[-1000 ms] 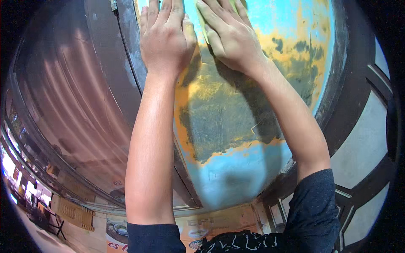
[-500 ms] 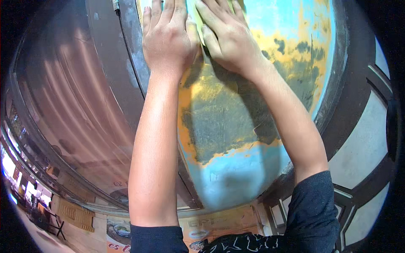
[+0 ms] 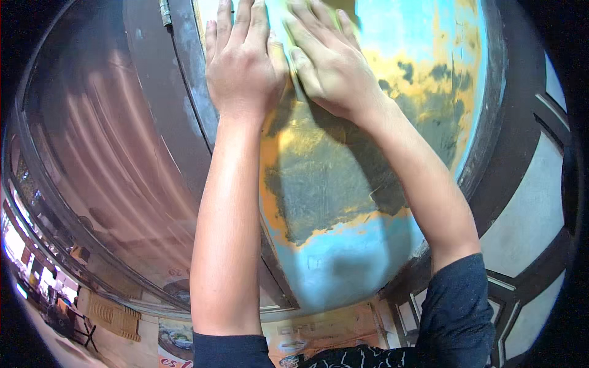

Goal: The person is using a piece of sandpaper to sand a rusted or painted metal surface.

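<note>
The left hand [image 3: 246,76] lies flat, back toward the camera, its fingers straight and slightly spread up to the top edge and its thumb alongside. It seems to have nothing in its grasp, though its palm is out of sight. Just beside it, the right hand [image 3: 336,76] is also laid out flat, with long fingers pointing up and to the left and the thumb close to the left hand's thumb. Under the right fingers is a yellow-green sheet [image 3: 351,7], showing at the upper edge of the picture; whether any finger is curled around it cannot be told.

Both hands are over the upper part of a light blue panel [image 3: 334,270]. Below them, a grey patch [image 3: 325,184] with ragged orange and yellow edges covers its middle, and blue paint shows again at the bottom. The forearms come up from below out of dark sleeves [image 3: 457,300] and cast shadows on the panel.

To the left runs a dark frame [image 3: 169,98] with a small metal fitting [image 3: 165,12] near the top, and beyond it a shiny brown pane [image 3: 116,159]. To the right stands dark framework with pale panels [image 3: 524,208]. At lower left, a tan bench [image 3: 113,314] is well apart from the hands.
</note>
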The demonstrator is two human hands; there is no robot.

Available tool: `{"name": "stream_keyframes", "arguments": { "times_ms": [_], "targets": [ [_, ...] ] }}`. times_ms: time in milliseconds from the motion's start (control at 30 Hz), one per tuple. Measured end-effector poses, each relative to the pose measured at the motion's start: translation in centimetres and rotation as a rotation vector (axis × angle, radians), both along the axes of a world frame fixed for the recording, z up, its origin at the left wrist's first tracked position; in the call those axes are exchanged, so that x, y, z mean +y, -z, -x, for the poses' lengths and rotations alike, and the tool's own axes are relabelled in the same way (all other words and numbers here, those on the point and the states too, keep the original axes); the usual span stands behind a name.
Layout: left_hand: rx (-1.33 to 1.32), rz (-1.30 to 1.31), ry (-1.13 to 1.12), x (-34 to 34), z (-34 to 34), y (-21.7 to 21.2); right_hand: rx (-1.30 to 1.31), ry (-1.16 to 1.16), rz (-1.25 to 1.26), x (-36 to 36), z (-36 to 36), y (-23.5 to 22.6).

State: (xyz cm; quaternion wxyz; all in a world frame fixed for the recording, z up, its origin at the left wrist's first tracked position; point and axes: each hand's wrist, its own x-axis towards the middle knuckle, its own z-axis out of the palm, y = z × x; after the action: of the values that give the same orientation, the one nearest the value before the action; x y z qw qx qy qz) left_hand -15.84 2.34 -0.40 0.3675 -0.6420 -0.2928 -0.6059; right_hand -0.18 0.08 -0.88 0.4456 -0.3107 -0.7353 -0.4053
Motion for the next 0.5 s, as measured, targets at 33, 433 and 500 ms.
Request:
{"name": "stream_keyframes", "arguments": {
  "times_ms": [33,433,500],
  "targets": [
    [0.002,-0.027,-0.01,0.2,0.2,0.1,0.002,-0.004,-0.003,-0.8,0.3,-1.2],
    [0.019,-0.07,-0.038,1.2,0.5,-0.1,0.031,0.071,0.066,-0.6,0.2,0.3],
    [-0.002,-0.064,-0.035,1.0,0.5,-0.1,0.107,-0.1,0.1,-0.7,1.0,-0.1]
  ]
}}
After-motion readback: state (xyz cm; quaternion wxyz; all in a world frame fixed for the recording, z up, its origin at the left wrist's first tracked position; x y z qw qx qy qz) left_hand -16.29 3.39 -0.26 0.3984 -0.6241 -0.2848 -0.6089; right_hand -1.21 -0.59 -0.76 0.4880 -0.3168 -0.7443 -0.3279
